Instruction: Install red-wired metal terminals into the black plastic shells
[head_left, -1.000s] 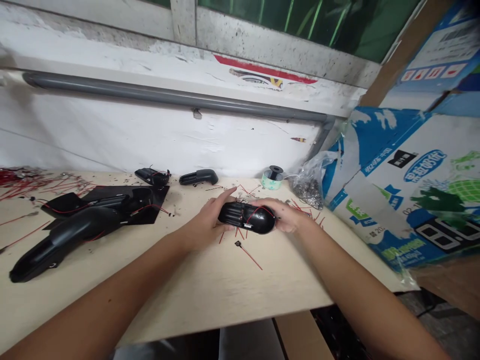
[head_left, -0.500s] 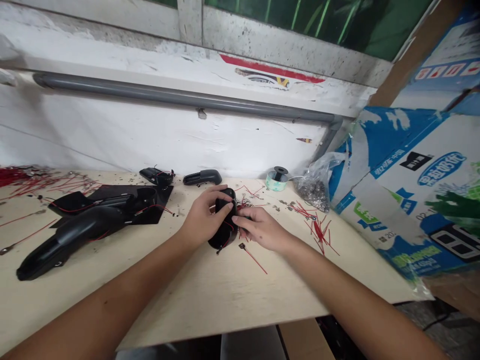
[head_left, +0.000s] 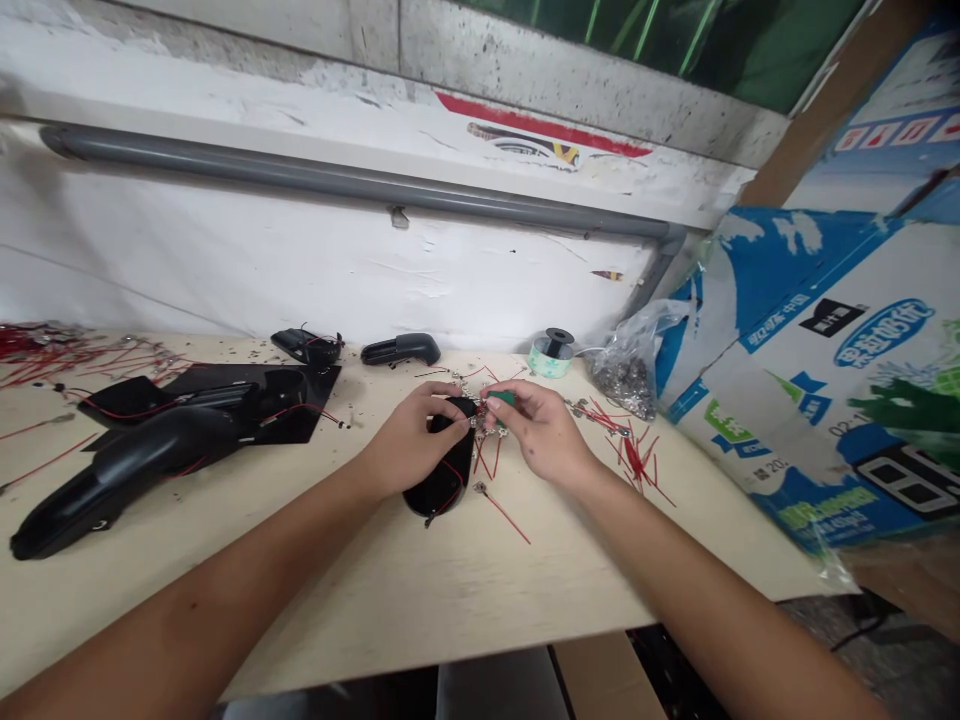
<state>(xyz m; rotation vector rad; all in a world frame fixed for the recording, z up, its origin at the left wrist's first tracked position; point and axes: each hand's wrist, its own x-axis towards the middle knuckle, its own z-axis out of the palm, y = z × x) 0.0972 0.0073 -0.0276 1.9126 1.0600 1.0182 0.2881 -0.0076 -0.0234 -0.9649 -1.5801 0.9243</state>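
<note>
My left hand [head_left: 411, 440] is curled over the top of a black plastic housing [head_left: 441, 488], which lies lengthwise on the plywood table [head_left: 420, 590] with thin red wires running across it. My right hand [head_left: 541, 430] is next to the housing's upper end, its fingertips pinching a small green part [head_left: 502, 398]. Most of that part is hidden by the fingers. Loose red wires with small metal terminals [head_left: 491, 450] lie between my hands.
Larger black plastic housings [head_left: 127, 460] rest on a black sheet [head_left: 300, 420] at the left. Behind them are smaller black pieces [head_left: 400, 349], a tape spool [head_left: 551, 355] and a plastic bag of metal parts [head_left: 622, 380]. A printed cardboard box [head_left: 825, 380] stands at the right.
The right hand has come off the housing and moved up and right, now pinching the green part. The housing stays under my left hand, shifted slightly.
</note>
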